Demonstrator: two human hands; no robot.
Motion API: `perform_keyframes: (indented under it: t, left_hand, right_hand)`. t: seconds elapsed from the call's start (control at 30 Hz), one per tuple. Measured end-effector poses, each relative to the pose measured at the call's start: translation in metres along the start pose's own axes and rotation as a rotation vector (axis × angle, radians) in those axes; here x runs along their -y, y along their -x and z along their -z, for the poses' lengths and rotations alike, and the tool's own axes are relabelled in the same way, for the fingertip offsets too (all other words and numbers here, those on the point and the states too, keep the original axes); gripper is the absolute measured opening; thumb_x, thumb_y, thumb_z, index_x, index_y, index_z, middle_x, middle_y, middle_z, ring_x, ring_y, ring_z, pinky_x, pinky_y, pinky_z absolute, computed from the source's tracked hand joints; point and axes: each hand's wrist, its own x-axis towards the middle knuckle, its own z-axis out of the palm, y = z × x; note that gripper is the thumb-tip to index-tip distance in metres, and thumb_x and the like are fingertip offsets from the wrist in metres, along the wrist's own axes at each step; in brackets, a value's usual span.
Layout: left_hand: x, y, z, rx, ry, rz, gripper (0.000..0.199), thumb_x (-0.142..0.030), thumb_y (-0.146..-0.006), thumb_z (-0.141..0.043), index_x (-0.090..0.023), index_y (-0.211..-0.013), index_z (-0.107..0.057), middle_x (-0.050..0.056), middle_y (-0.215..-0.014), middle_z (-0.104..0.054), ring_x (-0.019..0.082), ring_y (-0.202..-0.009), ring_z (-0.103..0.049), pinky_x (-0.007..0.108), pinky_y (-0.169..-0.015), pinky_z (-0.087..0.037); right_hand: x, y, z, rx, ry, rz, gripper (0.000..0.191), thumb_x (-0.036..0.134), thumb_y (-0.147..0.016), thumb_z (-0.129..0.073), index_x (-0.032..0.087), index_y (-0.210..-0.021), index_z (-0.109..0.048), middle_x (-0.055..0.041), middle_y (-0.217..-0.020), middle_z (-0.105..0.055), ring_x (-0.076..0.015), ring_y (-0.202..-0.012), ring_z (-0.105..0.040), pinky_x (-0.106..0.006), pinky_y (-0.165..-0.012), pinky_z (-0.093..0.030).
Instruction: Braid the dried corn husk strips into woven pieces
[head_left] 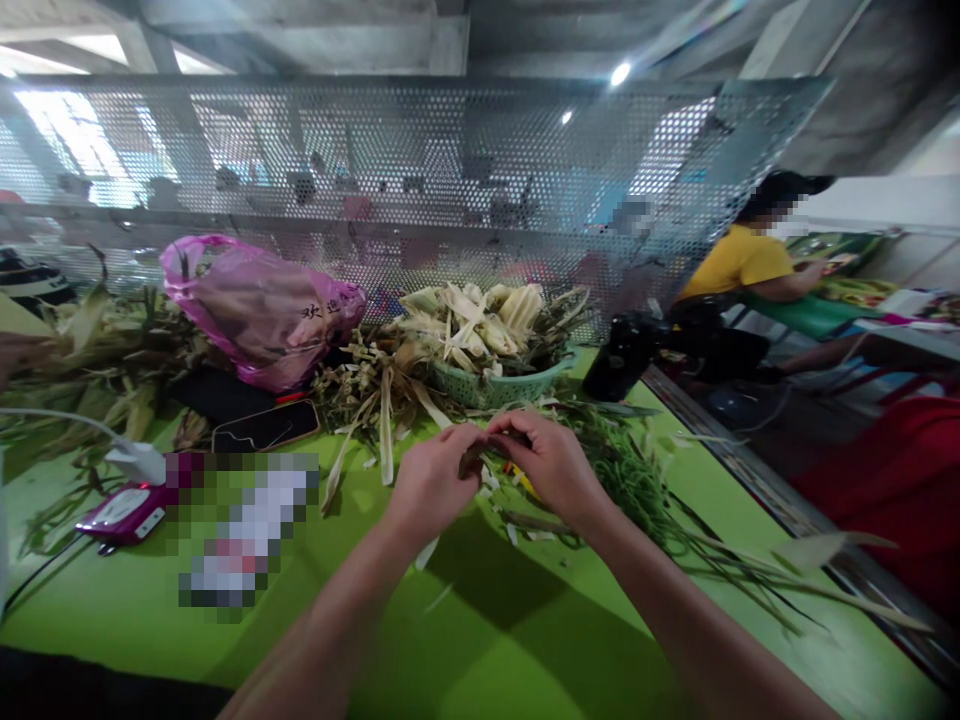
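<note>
Fingers of the left hand [437, 478] and the right hand [553, 468] meet knuckles up, pinching a small dark strip [474, 456], mostly hidden, just in front of the green basket [499, 388]; both forearms angle inward over the counter [480, 640]. Left of the basket, a pink bag [259, 310] reads "欢迎", its remaining print creased. Farther left sits a purple power strip [127, 512], then a phone [264, 427] nearer the basket. Husks [480, 320] fill it; green strands [626, 475] lie to its right, partly behind the right hand.
</note>
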Motion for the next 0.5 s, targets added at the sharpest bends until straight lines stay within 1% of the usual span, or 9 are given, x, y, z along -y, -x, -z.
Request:
perform_keyframes:
  t: [0.07, 0.17, 0.23, 0.33, 0.4, 0.5]
  left_hand:
    - [0.0, 0.001, -0.002, -0.019, -0.005, 0.005, 0.027, -0.011, -0.075, -0.053, -0.025, -0.097, -0.061, 0.0, -0.088, -0.067, 0.013, -0.071, -0.059, 0.023, -0.063, -0.039]
    - [0.002, 0.001, -0.004, -0.064, 0.065, 0.008, 0.021, -0.012, -0.079, -0.052, -0.023, -0.093, -0.062, 0.0, -0.084, -0.066, 0.012, -0.071, -0.058, 0.023, -0.064, -0.039]
    - [0.003, -0.001, -0.005, -0.101, 0.151, 0.011, 0.015, -0.015, -0.081, -0.052, -0.021, -0.089, -0.063, 0.001, -0.084, -0.065, 0.012, -0.073, -0.057, 0.023, -0.067, -0.04]
    - [0.005, -0.006, -0.003, -0.152, 0.33, 0.052, 0.006, -0.018, -0.079, -0.058, -0.018, -0.081, -0.064, 0.004, -0.088, -0.063, 0.013, -0.081, -0.057, 0.024, -0.073, -0.042]
    - [0.006, -0.009, -0.001, -0.134, 0.503, 0.131, 0.005, -0.021, -0.077, -0.061, -0.017, -0.078, -0.064, 0.005, -0.09, -0.063, 0.014, -0.081, -0.057, 0.024, -0.073, -0.043]
    - [0.008, -0.01, -0.001, -0.036, 0.744, 0.271, 0.013, -0.029, -0.076, -0.064, -0.016, -0.079, -0.062, 0.002, -0.08, -0.062, 0.012, -0.071, -0.054, 0.024, -0.067, -0.042]
  right_hand:
    - [0.0, 0.0, 0.0, 0.0, -0.004, -0.006, 0.012, 0.029, -0.085, -0.056, 0.021, -0.083, -0.066, -0.0009, -0.079, -0.067, -0.0162, -0.071, -0.059, -0.025, -0.065, -0.04]
    - [0.001, 0.0, 0.0, 0.002, 0.005, -0.01, 0.013, 0.03, -0.085, -0.057, 0.021, -0.083, -0.065, -0.0005, -0.078, -0.067, -0.016, -0.071, -0.058, -0.024, -0.064, -0.039]
    - [0.0, 0.0, -0.001, 0.006, 0.011, -0.012, 0.014, 0.031, -0.085, -0.056, 0.021, -0.082, -0.065, -0.0005, -0.076, -0.066, -0.0161, -0.07, -0.058, -0.024, -0.063, -0.039]
    - [-0.003, 0.0, -0.003, 0.001, 0.005, -0.017, 0.014, 0.031, -0.086, -0.056, 0.021, -0.083, -0.065, -0.0004, -0.075, -0.066, -0.0161, -0.069, -0.058, -0.024, -0.063, -0.039]
    - [-0.005, -0.001, -0.004, -0.005, 0.0, -0.014, 0.013, 0.03, -0.085, -0.056, 0.021, -0.084, -0.065, -0.0003, -0.076, -0.066, -0.0158, -0.069, -0.057, -0.024, -0.063, -0.039]
    - [-0.007, -0.001, -0.007, -0.014, 0.005, -0.01, 0.011, 0.028, -0.084, -0.057, 0.02, -0.082, -0.065, -0.0002, -0.074, -0.065, -0.0154, -0.068, -0.057, -0.024, -0.063, -0.04]
